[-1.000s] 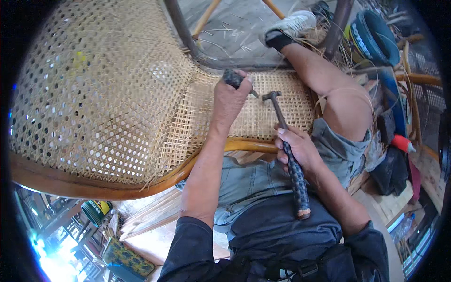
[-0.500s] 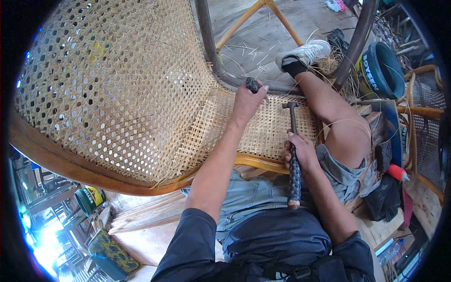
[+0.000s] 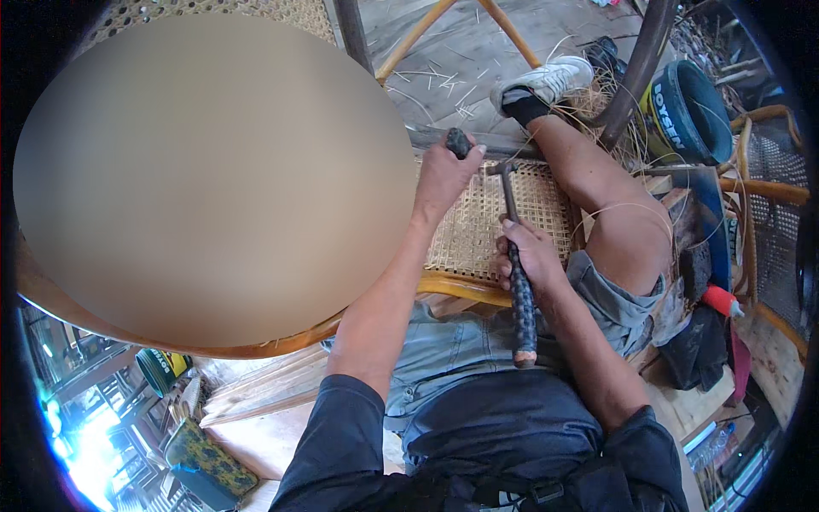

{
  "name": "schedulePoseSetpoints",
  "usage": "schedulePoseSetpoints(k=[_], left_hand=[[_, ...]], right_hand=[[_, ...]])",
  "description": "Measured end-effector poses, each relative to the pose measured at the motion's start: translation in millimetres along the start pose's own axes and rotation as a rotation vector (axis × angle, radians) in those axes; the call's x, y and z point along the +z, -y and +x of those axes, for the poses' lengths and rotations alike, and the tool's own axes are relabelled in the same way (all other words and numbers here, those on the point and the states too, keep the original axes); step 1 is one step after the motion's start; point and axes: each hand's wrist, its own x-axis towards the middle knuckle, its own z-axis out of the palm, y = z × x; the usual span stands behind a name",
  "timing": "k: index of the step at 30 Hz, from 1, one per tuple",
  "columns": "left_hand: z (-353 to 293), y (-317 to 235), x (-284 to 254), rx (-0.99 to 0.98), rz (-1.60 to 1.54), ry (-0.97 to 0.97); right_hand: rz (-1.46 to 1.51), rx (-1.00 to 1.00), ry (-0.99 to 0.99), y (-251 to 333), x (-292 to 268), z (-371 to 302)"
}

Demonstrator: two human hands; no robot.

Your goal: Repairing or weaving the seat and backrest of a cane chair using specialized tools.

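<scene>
Hammer [image 3: 523,309], upright in the right hand [image 3: 537,252], has shifted leftward over the past half second; its head now sits just beside the left thumb, apart from it, where a wider gap showed; I judge that this brings both hands' work to one patch of the woven cane seat [image 3: 465,235], which lies beneath them. Right fingers wrap the upper part of the checkered black-and-grey handle, whose butt is bare and brownish; the left hand [image 3: 444,179] is closed round a dark, mottled, blunt-topped piece [image 3: 458,142], its lower end too hidden to make out.

Pale cane strips cross in an open grid of small squares; the near rim [image 3: 465,288] is honey-coloured, rounded and glossy; the far rail [image 3: 512,147] is dull and dark; much of the left side is blurred, its weave unreadable.
</scene>
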Motion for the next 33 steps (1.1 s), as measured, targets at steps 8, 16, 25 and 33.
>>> schedulePoseSetpoints(k=[8,16,25,33], left_hand=[[7.3,2.9,2.1,-0.139,-0.141,-0.020],[11.0,18.2,7.8,0.025,0.001,-0.042],[-2.6,-14.9,-20.3,-0.150,-0.236,-0.084],[4.2,1.6,-11.4,-0.173,-0.203,-0.077]], right_hand=[[0.036,-0.075,-0.111,9.4,-2.8,-1.7],[0.003,-0.004,-0.073,1.7,-0.5,14.2],[-0.061,-0.013,-0.081,-3.4,-7.7,5.4],[-0.007,-0.005,-0.089,-3.6,-3.2,8.7]])
